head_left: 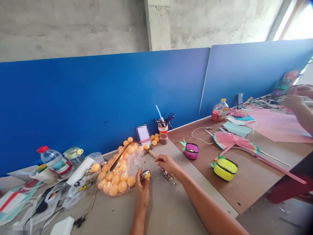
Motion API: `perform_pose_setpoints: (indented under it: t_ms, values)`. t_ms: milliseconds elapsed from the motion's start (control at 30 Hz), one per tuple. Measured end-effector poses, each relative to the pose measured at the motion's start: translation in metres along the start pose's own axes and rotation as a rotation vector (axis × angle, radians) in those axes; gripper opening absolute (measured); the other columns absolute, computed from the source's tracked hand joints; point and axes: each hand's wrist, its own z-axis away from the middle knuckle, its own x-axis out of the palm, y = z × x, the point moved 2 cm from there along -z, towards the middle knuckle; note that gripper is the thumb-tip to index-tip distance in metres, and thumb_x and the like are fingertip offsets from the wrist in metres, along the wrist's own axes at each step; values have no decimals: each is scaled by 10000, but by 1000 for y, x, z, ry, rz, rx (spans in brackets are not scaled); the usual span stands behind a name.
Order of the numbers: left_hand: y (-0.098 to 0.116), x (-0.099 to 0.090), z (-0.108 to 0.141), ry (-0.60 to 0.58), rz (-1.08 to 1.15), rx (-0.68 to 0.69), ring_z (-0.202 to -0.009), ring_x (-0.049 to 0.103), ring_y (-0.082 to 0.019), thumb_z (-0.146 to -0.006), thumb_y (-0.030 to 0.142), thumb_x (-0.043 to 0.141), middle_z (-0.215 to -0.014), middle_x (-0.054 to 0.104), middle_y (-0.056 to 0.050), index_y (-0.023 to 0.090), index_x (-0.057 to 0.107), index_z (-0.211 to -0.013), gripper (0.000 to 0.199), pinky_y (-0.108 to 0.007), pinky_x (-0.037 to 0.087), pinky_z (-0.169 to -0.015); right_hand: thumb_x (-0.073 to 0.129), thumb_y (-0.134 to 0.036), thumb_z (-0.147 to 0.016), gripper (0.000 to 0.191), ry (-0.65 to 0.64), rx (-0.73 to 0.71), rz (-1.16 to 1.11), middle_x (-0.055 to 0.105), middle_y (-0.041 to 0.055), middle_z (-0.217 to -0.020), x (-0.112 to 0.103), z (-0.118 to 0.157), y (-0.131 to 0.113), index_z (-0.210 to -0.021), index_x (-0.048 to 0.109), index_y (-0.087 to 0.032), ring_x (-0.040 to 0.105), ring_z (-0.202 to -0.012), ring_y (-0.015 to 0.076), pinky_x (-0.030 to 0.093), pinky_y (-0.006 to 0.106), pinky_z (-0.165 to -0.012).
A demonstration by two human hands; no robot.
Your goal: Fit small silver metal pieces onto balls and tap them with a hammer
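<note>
Gripping 1 small orange-and-silver ball (146,175) in the left hand (142,188), well inside the grey bench's (181,209) right edge. Reaching, fingers bent, with the right hand (168,164) over a heap of small silvery pieces (168,176), right of the ball and nearer that hand; cannot tell whether pinching anything.

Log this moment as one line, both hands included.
left hand: holding partly silvery ball | right hand: by tan stick, grip unclear | nearby: small shiny pieces, bagged orange balls
</note>
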Motion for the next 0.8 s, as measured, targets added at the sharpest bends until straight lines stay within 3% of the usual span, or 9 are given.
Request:
perform_pose_setpoints:
  t_ms: [67,167,267,367,600,733,800]
  values:
    - [-1,-1,-2,-9,44,-51,-971,669,-241,-689,488,724,-1151,668,-116,199,616,-1139,546,-359,529,-863,549,-161,-751,163,29,-61,326,674,26,-807,-9,1,-3,-847,681,-165,589,-744,144,426,242,-693]
    - [-4,-2,-4,-16,109,-118,-960,674,-238,-680,507,731,-1164,658,-113,205,614,-1141,563,-355,544,-842,527,-128,-762,262,-64,-64,689,693,86,-1025,-13,4,-3,-925,728,-172,621,-934,186,421,247,-812]
    - [-5,-1,-4,-9,171,-158,-893,685,-221,-695,531,714,-1093,672,-101,208,604,-1118,543,-348,562,-792,555,-131,-749,287,-170,-63,942,676,115,-1085,-8,9,-3,-971,731,-177,614,-1002,225,412,272,-814]
    - [-5,-1,-4,1,216,-181,-835,685,-205,-695,547,705,-1034,677,-88,205,596,-1071,520,-353,569,-772,564,-104,-735,252,-191,-84,1109,677,137,-1060,0,11,-6,-916,729,-163,608,-1007,254,397,295,-785]
    - [-2,-4,-4,4,183,-146,-784,688,-211,-669,510,728,-913,694,-68,193,608,-989,466,-362,549,-762,565,-58,-732,194,-144,-64,1070,696,144,-989,4,10,-7,-830,709,-142,619,-946,244,370,294,-752]
    - [2,-4,-4,25,202,-157,-807,684,-217,-640,483,755,-886,683,-51,202,587,-968,463,-378,536,-795,464,-84,-813,229,-32,-111,870,671,107,-1040,2,10,-6,-840,679,-157,622,-846,174,378,276,-766]
    - [5,-2,-4,27,229,-194,-804,683,-216,-623,492,762,-857,670,-33,211,562,-952,476,-390,533,-802,451,-91,-811,214,21,-122,684,672,76,-970,3,9,-6,-820,654,-161,604,-783,145,385,254,-732]
